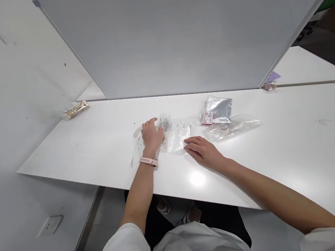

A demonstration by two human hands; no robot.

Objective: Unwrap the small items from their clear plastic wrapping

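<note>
The left hand (152, 135) lies over the left end of a row of clear plastic packets (179, 135) on the white tabletop (94, 145), its fingers spread; whether its grip pinches any film is hidden under the palm. The right hand (203, 151) rests palm down at the right edge of the row, fingers nearly straight and together, touching the near corner; I cannot tell whether that grip closes on the plastic. The packets lie flat between the two hands, small dark marks along their far edge. The film looks thin and slick, so a sideways push from either hand could make it slide, overlap or crease, and static could make neighbouring layers cling and come up together. Just beyond the right hand, a loose, crumpled clear bag (233, 127) lies against a silver pouch (222, 109) with a red-and-white label (208, 118); a wide sweep of that hand could catch the bag and drag the pouch along. A gold-coloured packet (76, 109) sits well apart, by the left wall.
</note>
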